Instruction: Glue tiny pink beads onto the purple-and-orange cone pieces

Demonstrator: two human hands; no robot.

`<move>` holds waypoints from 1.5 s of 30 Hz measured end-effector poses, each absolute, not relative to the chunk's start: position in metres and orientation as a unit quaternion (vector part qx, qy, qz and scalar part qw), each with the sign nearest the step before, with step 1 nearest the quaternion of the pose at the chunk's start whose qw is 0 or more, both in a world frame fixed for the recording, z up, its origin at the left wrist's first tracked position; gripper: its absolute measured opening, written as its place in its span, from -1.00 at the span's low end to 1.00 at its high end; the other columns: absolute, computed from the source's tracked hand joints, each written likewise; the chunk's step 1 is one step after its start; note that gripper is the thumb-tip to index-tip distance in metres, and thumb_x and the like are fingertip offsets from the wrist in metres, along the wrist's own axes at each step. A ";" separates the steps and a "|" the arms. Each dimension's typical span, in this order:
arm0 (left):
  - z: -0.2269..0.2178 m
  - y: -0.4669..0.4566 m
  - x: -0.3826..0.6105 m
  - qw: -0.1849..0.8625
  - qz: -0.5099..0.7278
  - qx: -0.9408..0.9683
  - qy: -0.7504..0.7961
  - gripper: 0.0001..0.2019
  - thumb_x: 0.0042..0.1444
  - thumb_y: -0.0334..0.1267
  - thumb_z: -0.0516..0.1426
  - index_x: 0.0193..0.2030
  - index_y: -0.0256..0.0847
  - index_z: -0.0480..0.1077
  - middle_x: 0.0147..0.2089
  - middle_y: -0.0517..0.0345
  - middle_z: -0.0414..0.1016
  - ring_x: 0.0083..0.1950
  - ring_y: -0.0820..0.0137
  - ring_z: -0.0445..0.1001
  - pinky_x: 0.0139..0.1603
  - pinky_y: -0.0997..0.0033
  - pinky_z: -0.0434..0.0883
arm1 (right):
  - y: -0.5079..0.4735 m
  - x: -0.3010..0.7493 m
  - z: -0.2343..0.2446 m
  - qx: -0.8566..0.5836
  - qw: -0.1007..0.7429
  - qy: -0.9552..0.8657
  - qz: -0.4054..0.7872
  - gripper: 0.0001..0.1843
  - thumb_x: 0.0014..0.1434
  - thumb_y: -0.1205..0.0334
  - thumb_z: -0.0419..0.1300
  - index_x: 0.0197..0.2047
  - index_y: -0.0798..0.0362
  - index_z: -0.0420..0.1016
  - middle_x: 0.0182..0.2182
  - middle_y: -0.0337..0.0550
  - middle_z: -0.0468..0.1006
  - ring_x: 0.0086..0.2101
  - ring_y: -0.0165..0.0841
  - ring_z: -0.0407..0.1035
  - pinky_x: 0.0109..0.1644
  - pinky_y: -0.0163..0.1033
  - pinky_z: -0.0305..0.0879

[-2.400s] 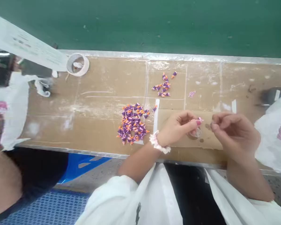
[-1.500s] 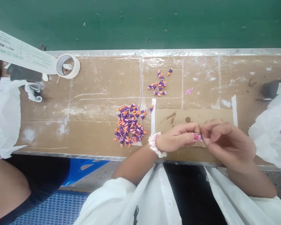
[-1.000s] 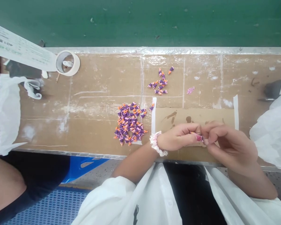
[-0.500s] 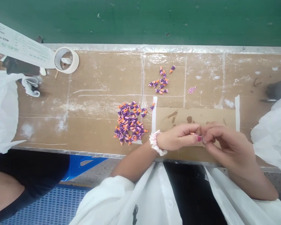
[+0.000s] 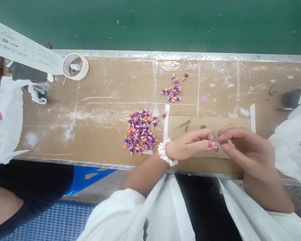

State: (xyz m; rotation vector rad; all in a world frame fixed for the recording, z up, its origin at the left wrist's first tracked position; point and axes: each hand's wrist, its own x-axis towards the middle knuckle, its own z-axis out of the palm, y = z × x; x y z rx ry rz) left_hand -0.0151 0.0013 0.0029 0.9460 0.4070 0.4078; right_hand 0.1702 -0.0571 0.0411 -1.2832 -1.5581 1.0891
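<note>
At 4 o'clock, a pink, white-flecked piece (image 5: 211,144) showed in the left hand (image 5: 190,144), with a pink-and-white scrunchie (image 5: 165,151) at the wrist. Purple cones tipped with orange (image 5: 139,132) lay on the brown tabletop (image 5: 97,140). At 3 o'clock, a white bag (image 5: 286,154) bore a magenta print; dark green filled 12 o'clock.

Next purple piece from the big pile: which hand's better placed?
Left, probably. The left hand lies beside the pile, though it is pinching the pink piece. The right hand looks free but is farther off, with the left hand in between.
</note>
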 end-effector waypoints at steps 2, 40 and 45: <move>0.002 -0.001 -0.014 0.861 0.201 0.427 0.190 -0.65 0.15 -0.01 0.18 -0.44 -0.22 0.24 -0.50 0.29 0.15 -0.47 0.54 0.09 -0.42 0.47 0.13 | -0.057 0.170 0.040 -0.507 0.409 -0.630 0.422 -0.79 0.18 0.42 0.23 -0.18 -0.10 0.52 -0.34 -0.19 0.56 -0.34 -0.33 0.46 -0.28 -0.22 0.43; 0.008 0.018 -0.024 0.770 0.404 0.278 0.408 -0.92 0.20 -0.29 0.11 -0.28 -0.26 0.35 -0.52 0.33 0.25 -0.55 0.64 0.18 -0.52 0.63 0.16 | 0.029 0.160 -0.025 -0.689 0.141 -0.696 0.147 -0.84 0.22 0.33 0.03 -0.36 0.03 0.40 -0.32 0.01 0.47 -0.31 -0.17 0.35 -0.31 -0.13 0.19; -0.002 0.014 -0.021 0.765 0.373 0.333 0.407 -0.83 0.16 -0.18 0.18 -0.26 -0.26 0.38 -0.49 0.32 0.28 -0.54 0.63 0.18 -0.51 0.58 0.17 | 0.035 0.168 -0.024 -0.679 0.173 -0.687 0.192 -0.87 0.19 0.35 0.04 -0.41 -0.01 0.22 -0.36 -0.03 0.40 -0.31 -0.19 0.31 -0.28 -0.12 0.20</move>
